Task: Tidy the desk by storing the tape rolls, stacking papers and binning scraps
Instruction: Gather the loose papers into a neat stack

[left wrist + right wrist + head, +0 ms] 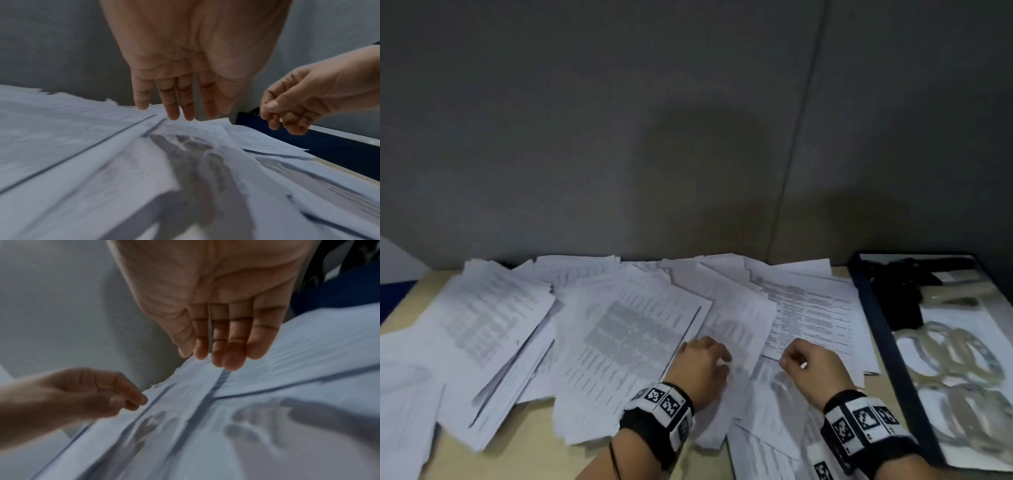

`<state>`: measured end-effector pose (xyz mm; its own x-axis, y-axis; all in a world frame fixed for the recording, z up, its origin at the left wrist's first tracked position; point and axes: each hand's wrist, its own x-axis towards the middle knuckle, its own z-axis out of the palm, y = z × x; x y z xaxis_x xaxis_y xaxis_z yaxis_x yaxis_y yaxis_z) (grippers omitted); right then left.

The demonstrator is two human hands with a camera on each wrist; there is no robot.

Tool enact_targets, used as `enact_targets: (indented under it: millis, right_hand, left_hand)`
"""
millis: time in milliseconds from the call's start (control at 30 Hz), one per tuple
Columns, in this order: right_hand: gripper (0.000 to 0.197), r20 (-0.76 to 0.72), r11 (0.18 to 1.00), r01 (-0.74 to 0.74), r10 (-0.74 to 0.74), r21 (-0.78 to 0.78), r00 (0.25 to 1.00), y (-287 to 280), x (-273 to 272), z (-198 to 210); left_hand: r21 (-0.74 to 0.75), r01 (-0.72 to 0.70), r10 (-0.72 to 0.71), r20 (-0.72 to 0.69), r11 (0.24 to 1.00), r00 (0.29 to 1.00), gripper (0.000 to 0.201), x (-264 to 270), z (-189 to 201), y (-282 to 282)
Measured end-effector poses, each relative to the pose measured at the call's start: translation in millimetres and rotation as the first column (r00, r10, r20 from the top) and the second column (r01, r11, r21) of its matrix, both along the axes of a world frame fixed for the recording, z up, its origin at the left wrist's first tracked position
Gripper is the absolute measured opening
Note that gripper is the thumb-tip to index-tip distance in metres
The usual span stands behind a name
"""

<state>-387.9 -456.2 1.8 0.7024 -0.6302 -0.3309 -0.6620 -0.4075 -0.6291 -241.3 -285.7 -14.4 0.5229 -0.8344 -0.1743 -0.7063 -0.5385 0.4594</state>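
Papers (633,329) lie spread just beneath left hand (702,368) and right hand (813,366), both loosely open, holding nothing.

head view looks down, wrist views close, all sharing papers (633,329)

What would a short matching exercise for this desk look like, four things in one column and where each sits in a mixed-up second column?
Things:
1. papers
2. tape rolls
3. left hand
4. right hand

Places:
A. lying inside the dark-rimmed tray at the desk's right end
B. above the sheets, nearer the tray
C. spread in loose overlapping piles across the desk
D. above the middle sheets, nearer the big left pile

Pairs: 1-C, 2-A, 3-D, 4-B
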Motion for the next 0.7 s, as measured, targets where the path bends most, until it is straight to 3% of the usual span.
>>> enact_targets:
  millis: [100, 267, 333, 467, 700]
  right_hand:
    - [0.015, 0.077, 0.979, 0.066, -0.083, 0.193, 0.994, 29.2, 25.8, -8.9]
    - [0.013, 0.049, 0.847, 0.184, -0.24, 0.5, 0.97, 71.0, 71.5, -28.7]
    - [0.002, 0.048, 0.832, 0.189, -0.25, 0.522, 0.967, 83.5, 87.5, -30.4]
    - [0.018, 0.056, 0.815, 0.222, -0.296, 0.535, 0.954, 102.2, 115.4, -29.3]
    - [0.039, 0.033, 0.801, 0.268, -0.337, 0.535, 0.941, 110.4, 136.1, -32.9]
  left_hand:
    - [-0.05, -0.151, 0.148, -0.047, 0.987, 0.988, 0.026, 19.1, -3.6, 41.9]
    - [-0.103, -0.392, 0.387, -0.064, 0.914, 0.92, 0.032, 50.8, -12.9, 105.9]
    - [-0.119, -0.484, 0.481, -0.05, 0.867, 0.875, 0.035, 64.5, -15.0, 124.0]
    - [-0.132, -0.617, 0.622, -0.007, 0.776, 0.783, 0.039, 92.8, -14.0, 152.6]
    - [-0.063, -0.647, 0.643, -0.066, 0.76, 0.763, 0.053, 119.6, -18.5, 175.8]
